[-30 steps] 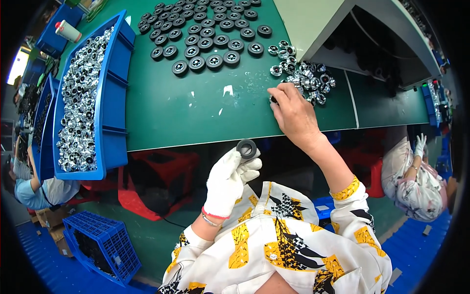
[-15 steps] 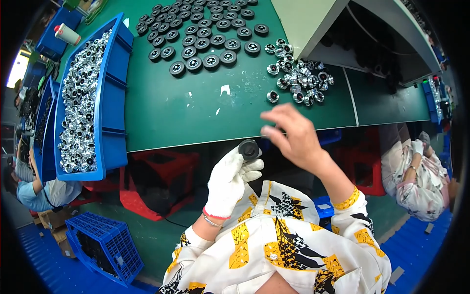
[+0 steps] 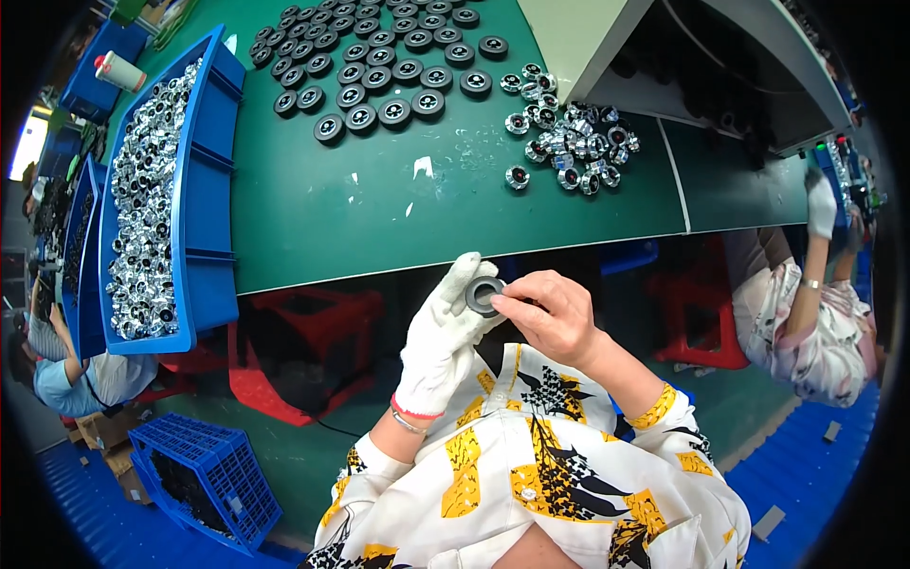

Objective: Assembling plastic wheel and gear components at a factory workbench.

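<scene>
My left hand [image 3: 439,334], in a white glove, grips a small black tyre [image 3: 473,302] in front of the table's near edge. Through the tyre's round hole a pale patch shows. The bare right hand [image 3: 555,318] pinches the tyre's right side between thumb and fingers, so both hands are on it. Beyond them on the green table [image 3: 332,218] lie rows of black wheels [image 3: 394,113] with dark, silver-marked centres. A loose pile of shiny chrome hubs [image 3: 569,177] sits to the right, one of them a little apart.
A long blue bin [image 3: 210,209] full of chrome hubs stands at the left. The pale cabinet [image 3: 607,38] rises at the back right. Red stools [image 3: 284,375] are under the table edge, a blue crate [image 3: 213,474] on the floor. Co-workers sit at both sides, one [image 3: 806,332] at right.
My right hand has come down and left from above the table edge onto the tyre. The tyre now faces up with its hole visible. The right co-worker's gloved hand has risen.
</scene>
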Motion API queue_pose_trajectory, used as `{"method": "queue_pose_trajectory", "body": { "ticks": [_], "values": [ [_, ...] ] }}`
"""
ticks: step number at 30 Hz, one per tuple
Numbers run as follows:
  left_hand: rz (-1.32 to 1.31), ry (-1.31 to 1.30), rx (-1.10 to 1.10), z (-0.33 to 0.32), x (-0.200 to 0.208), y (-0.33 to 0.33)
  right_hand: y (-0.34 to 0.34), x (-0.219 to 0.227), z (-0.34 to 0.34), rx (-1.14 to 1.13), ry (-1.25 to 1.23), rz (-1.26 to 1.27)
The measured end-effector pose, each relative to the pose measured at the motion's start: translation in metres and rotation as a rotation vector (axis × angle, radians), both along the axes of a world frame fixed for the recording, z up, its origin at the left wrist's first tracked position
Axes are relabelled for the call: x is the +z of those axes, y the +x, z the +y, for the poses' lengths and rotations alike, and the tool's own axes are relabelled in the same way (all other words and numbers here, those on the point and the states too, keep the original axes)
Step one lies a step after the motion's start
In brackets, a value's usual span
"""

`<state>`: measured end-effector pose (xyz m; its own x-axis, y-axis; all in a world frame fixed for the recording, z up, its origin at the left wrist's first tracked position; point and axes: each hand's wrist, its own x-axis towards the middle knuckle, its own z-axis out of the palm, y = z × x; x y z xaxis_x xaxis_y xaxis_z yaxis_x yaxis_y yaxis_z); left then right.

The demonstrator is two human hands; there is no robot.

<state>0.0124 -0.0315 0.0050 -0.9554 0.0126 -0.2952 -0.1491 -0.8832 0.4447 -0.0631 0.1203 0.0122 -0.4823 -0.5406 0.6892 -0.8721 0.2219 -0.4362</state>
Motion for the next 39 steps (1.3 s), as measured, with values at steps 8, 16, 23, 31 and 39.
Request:
{"method": "queue_pose_trajectory", "body": {
  "ticks": [8, 16, 23, 31, 39],
  "values": [
    [0.011, -0.274, 0.033, -0.003, 0.005, 0.001, 0.003, -0.007, 0.0, -0.014, 0.021, -0.012],
    [0.022, -0.311, 0.031, -0.007, 0.004, 0.003, 0.002, -0.005, -0.003, -0.003, 0.035, 0.005],
    [0.012, -0.354, 0.024, -0.007, 0.003, 0.003, 0.003, -0.011, -0.002, -0.018, 0.056, 0.018],
    [0.011, -0.357, 0.028, -0.007, 0.001, 0.003, 0.003, -0.012, -0.003, -0.03, 0.047, 0.017],
    [0.011, -0.326, 0.036, -0.007, -0.001, 0.003, 0.004, -0.013, 0.0, -0.021, 0.046, 0.027]
  ]
}}
